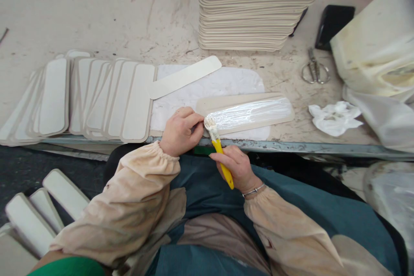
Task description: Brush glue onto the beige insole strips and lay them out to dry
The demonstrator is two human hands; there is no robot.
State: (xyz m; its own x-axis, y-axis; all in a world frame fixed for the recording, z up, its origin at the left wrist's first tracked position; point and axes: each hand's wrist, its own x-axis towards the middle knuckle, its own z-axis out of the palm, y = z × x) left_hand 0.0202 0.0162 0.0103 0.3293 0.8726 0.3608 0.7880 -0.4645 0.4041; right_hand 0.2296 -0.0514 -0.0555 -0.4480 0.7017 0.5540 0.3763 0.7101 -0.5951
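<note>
My right hand is wrapped around the yellow handle of a paintbrush. Its bristles, caked with white paste, touch the left end of a beige rounded board. A wet, shiny white coat with long streaks covers much of that board. My left hand is closed, thumb and forefinger pinched at the board's left end beside the bristles. Under the board lies a white sheet. A slim pale strip rests slantwise across the sheet, its lower end over the nearest board in the row on the left.
Overlapping pale boards line the left table edge. A tall stack of boards stands at the back. Scissors, a black object, crumpled tissue and a whitish container are at right. More boards lie lower left.
</note>
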